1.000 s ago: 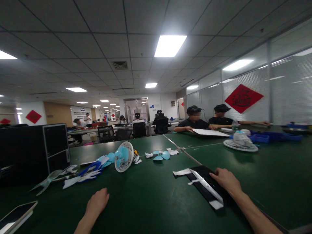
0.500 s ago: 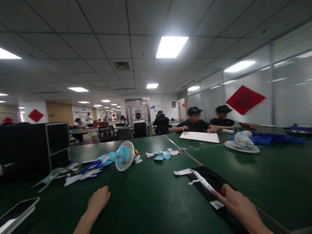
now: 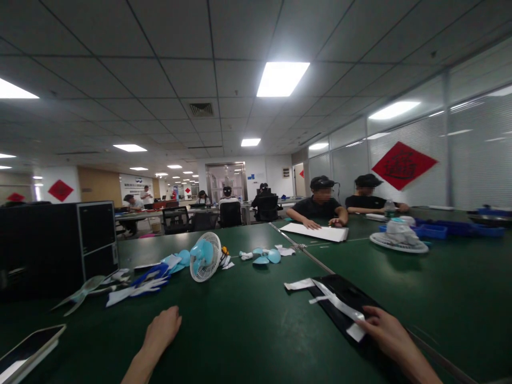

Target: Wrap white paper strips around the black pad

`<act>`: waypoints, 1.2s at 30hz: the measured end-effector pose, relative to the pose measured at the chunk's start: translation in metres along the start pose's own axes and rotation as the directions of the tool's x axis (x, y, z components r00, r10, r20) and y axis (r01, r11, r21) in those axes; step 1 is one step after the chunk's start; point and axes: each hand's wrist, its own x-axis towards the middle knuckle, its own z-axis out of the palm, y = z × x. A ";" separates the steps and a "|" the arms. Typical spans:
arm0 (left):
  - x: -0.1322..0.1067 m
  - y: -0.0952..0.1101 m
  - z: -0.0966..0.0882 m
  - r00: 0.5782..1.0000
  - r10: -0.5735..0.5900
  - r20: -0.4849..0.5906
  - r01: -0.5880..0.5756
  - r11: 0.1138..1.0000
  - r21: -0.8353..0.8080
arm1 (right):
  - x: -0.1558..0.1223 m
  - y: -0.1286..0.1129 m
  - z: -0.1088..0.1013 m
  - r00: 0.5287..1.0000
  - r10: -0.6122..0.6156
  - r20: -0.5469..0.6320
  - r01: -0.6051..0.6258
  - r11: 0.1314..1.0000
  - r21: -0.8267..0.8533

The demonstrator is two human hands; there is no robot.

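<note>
My right hand [image 3: 387,332] rests on the near end of a flat black strip [image 3: 344,300] lying on the green table [image 3: 248,314]. A white tape band [image 3: 338,305] runs along the strip, and my fingertips touch its near white end; the fingers look loosely bent. My left hand [image 3: 160,329] lies on the bare table to the left, fingers curled downward, holding nothing that I can see. Farther off stands a small white fan [image 3: 205,256] with light blue blades.
Blue and white fan parts [image 3: 138,280] lie left of the fan, more [image 3: 264,255] behind it. A black computer case [image 3: 60,248] stands far left, a phone [image 3: 28,353] at the near left edge. Two seated people [image 3: 320,205] handle a white sheet [image 3: 316,231]. A white fan grille [image 3: 398,240] sits right.
My right hand has slid back along the black strip toward me, from its middle to its near end. The people across the table have moved the white sheet. My left hand has stayed put.
</note>
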 end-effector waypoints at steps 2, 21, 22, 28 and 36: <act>0.000 0.000 -0.001 1.000 0.002 0.000 -0.002 1.000 -0.003 | 0.000 -0.007 0.001 0.998 0.043 0.051 -0.047 0.995 0.090; 0.001 -0.001 0.000 1.000 0.024 0.006 -0.024 1.000 0.006 | 0.070 -0.120 0.044 0.684 -0.721 -0.110 0.622 0.656 -0.427; 0.001 -0.001 0.000 1.000 0.020 -0.004 -0.020 1.000 0.018 | 0.077 -0.118 0.049 0.665 -0.744 -0.067 0.635 0.611 -0.474; -0.003 0.002 -0.003 1.000 0.009 0.016 -0.009 1.000 -0.003 | 0.090 -0.098 0.088 0.674 -0.700 0.235 0.688 0.479 -0.545; -0.006 0.006 -0.009 0.999 -0.004 0.047 0.006 1.000 -0.027 | 0.073 -0.091 0.089 0.731 -0.620 0.284 0.658 0.531 -0.534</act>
